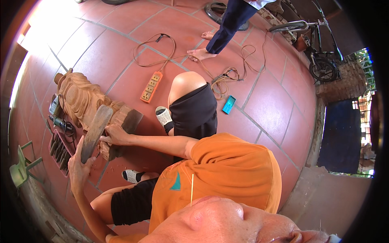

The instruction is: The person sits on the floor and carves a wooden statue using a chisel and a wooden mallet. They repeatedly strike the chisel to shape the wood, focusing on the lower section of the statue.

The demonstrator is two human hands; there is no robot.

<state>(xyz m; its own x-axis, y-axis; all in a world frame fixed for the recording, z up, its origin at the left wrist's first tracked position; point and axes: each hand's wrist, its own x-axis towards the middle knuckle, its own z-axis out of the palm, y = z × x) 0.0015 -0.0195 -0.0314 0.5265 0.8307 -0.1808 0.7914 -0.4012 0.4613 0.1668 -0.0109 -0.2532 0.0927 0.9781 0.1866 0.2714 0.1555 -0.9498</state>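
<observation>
Wooden bat point(96, 134) near carved figure point(86, 96)

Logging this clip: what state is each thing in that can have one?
Wooden bar: slanted, gripped at one end
Left hand: closed around bar
Wooden carving: lying down
Right hand: against carving, grip unclear
Orange power strip: lying flat, no plugs visible
Keypad phone: lying face up
Cable: loosely looped
Pink tray: holding slim tools

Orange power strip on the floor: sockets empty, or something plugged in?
Empty: the sockets on the orange power strip show bare, with no plug in them. Whether it is live, I cannot tell.
</observation>
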